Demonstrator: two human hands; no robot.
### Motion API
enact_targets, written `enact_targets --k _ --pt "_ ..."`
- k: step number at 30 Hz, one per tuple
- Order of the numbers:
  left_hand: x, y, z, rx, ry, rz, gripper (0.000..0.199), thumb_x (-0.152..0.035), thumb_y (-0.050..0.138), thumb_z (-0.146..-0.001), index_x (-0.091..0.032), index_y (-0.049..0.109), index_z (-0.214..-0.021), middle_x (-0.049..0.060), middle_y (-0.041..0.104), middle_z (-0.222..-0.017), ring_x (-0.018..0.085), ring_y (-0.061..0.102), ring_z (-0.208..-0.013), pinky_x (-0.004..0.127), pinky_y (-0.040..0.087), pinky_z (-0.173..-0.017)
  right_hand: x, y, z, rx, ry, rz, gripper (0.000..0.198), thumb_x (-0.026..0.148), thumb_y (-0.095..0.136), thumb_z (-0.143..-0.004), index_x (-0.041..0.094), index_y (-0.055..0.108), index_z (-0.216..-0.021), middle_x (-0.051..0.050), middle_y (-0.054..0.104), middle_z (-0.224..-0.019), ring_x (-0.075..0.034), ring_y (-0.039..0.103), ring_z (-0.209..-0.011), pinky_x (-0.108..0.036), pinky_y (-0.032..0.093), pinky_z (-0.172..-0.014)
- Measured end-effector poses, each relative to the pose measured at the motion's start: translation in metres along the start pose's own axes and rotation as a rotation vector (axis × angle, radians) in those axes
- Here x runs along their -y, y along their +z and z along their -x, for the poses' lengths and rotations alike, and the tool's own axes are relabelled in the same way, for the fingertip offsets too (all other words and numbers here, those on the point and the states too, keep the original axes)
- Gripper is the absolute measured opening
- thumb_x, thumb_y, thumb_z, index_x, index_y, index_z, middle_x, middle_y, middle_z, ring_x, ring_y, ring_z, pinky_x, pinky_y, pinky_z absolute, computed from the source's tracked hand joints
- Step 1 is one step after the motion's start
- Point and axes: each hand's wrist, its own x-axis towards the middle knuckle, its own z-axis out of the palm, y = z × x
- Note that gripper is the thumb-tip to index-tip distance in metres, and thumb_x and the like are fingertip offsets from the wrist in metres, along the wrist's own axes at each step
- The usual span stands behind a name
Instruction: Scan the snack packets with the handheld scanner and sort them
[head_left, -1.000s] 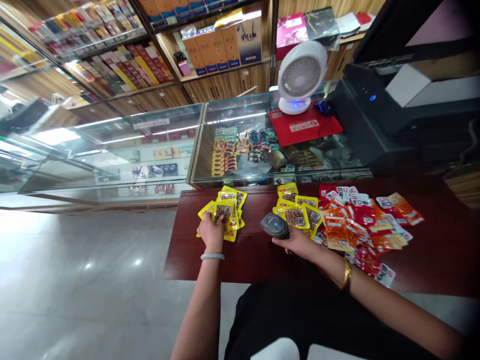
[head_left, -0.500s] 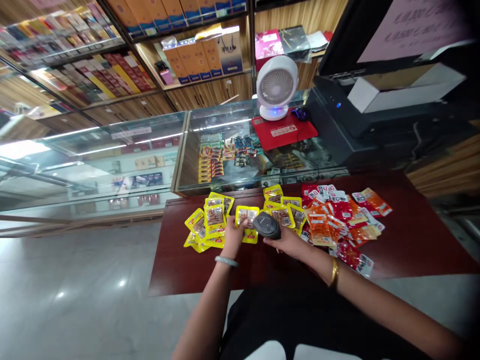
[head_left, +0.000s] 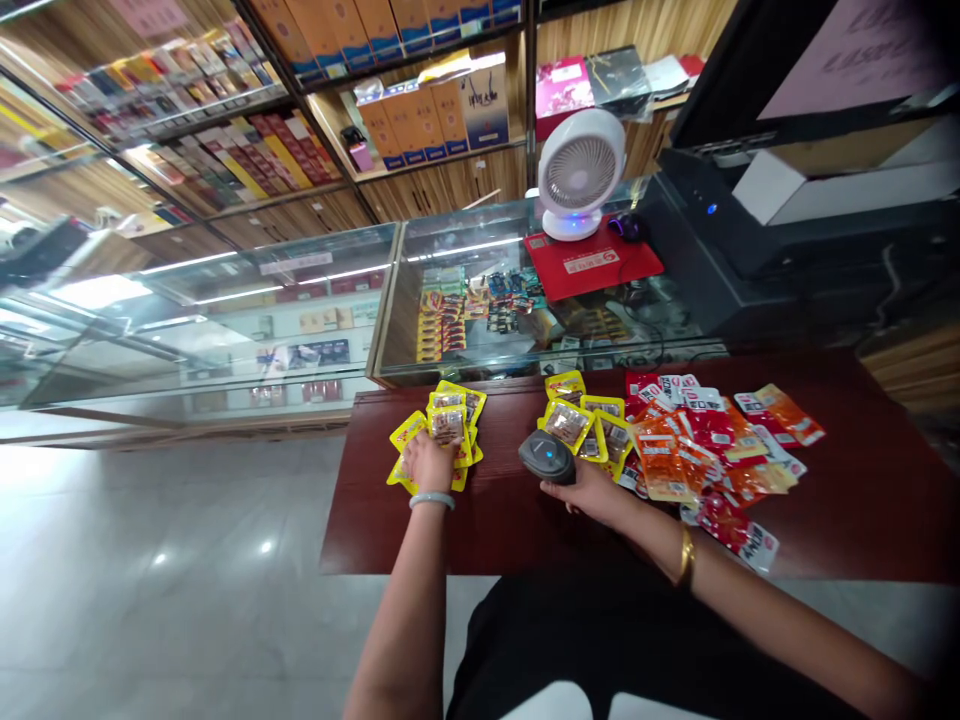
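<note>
My right hand (head_left: pixel 592 490) is closed around a dark grey handheld barcode scanner (head_left: pixel 550 457), with a small blue light on its head. The scanner is held over the table, at the front edge of a pile of yellow snack packets (head_left: pixel 568 424). To the left, my left hand (head_left: pixel 433 462) rests on another pile of yellow packets (head_left: pixel 448 424), its fingers spread over the top ones and partly covering them. Right of the scanner lies a loose heap of red and orange packets (head_left: pixel 664 460).
The dark red wooden table (head_left: pixel 510 530) meets a glass display case (head_left: pixel 465 375) holding small goods. On the case stand a white fan (head_left: pixel 581 175) and a red mat (head_left: pixel 559 280) with a mouse (head_left: pixel 628 228). A black machine (head_left: pixel 720 265) is at right, carrying a white box (head_left: pixel 810 195).
My left hand has moved left from beside the scanner onto the left pile. The yellow packets between the piles have gone from there. A blue light now shows on the scanner.
</note>
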Motion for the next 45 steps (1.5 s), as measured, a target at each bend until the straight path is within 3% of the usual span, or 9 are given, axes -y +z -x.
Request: enact_targets --k 3,7,12,20,26,28,33,39,45 --pt "0.008 0.003 -0.007 0.023 0.02 0.019 0.045 -0.05 0.068 -0.073 -0.018 0.057 -0.102 0.019 0.063 -0.112 0.038 0.054 -0.114 0.048 0.039 -0.093 -0.003 0.001 -0.002 0.01 -0.009 -0.007 0.045 0.046 0.075 -0.072 0.02 0.063 -0.107 0.004 0.06 -0.052 -0.013 0.05 -0.037 -0.025 0.042 -0.041" --pt "0.001 0.011 0.004 0.107 0.087 0.337 0.025 -0.039 0.065 -0.077 -0.021 0.055 -0.091 0.008 0.066 -0.088 0.027 0.062 -0.088 0.039 0.046 -0.08 -0.006 -0.002 -0.002 -0.009 -0.011 -0.022 0.044 0.048 0.075 -0.073 0.02 0.064 -0.105 0.004 0.062 -0.054 -0.013 0.051 -0.037 -0.025 0.043 -0.042" --pt "-0.025 0.021 0.037 0.297 0.2 0.732 0.027 -0.037 0.068 -0.072 -0.019 0.056 -0.087 0.004 0.066 -0.083 0.02 0.062 -0.079 0.033 0.048 -0.077 -0.001 -0.006 -0.002 -0.023 -0.049 0.003 0.042 0.046 0.076 -0.073 0.021 0.065 -0.105 0.004 0.06 -0.052 -0.014 0.053 -0.039 -0.025 0.044 -0.044" --pt "-0.056 0.031 0.054 0.371 0.209 0.783 0.03 -0.038 0.072 -0.069 -0.018 0.056 -0.083 0.001 0.063 -0.078 0.018 0.061 -0.076 0.031 0.048 -0.075 0.007 -0.01 0.001 -0.114 -0.014 -0.047 0.032 0.04 0.076 -0.072 0.02 0.066 -0.095 0.002 0.061 -0.054 -0.014 0.053 -0.04 -0.026 0.044 -0.043" --pt "-0.089 0.045 0.054 0.607 0.285 0.981 0.028 -0.034 0.071 -0.072 -0.018 0.059 -0.092 0.006 0.068 -0.088 0.017 0.064 -0.081 0.03 0.049 -0.079 0.003 -0.01 -0.002 -0.131 0.018 -0.03 0.029 0.043 0.073 -0.073 0.019 0.064 -0.087 0.004 0.056 -0.047 -0.015 0.052 -0.039 -0.026 0.041 -0.043" --pt "-0.084 0.039 0.04 0.478 0.306 0.855 0.027 -0.034 0.071 -0.074 -0.018 0.061 -0.092 0.009 0.068 -0.093 0.02 0.064 -0.089 0.034 0.047 -0.086 0.001 -0.01 -0.004 -0.126 0.018 -0.006 0.029 0.042 0.073 -0.073 0.019 0.063 -0.086 0.004 0.054 -0.046 -0.015 0.052 -0.039 -0.026 0.041 -0.043" --pt "-0.035 0.012 -0.011 -0.072 0.132 0.133 0.053 -0.045 0.07 -0.074 -0.012 0.057 -0.113 0.022 0.059 -0.12 0.04 0.05 -0.118 0.051 0.034 -0.1 -0.002 -0.009 -0.005 -0.124 0.029 -0.013 0.033 0.043 0.073 -0.072 0.019 0.062 -0.092 0.006 0.054 -0.045 -0.015 0.052 -0.038 -0.026 0.041 -0.043" --pt "-0.007 0.001 -0.045 0.008 0.082 -0.11 0.047 -0.052 0.069 -0.071 -0.016 0.06 -0.101 0.02 0.062 -0.116 0.039 0.05 -0.116 0.047 0.036 -0.094 0.0 -0.007 -0.004 -0.103 0.034 -0.01 0.033 0.042 0.073 -0.072 0.019 0.061 -0.092 0.006 0.055 -0.046 -0.015 0.052 -0.039 -0.026 0.042 -0.043" --pt "-0.018 0.008 -0.023 0.143 0.14 0.32 0.027 -0.038 0.061 -0.08 -0.021 0.055 -0.101 0.006 0.066 -0.084 0.024 0.062 -0.078 0.033 0.043 -0.071 0.006 -0.012 -0.004 -0.098 0.035 -0.03 0.032 0.04 0.073 -0.073 0.017 0.064 -0.092 0.005 0.053 -0.045 -0.014 0.051 -0.039 -0.025 0.04 -0.042"
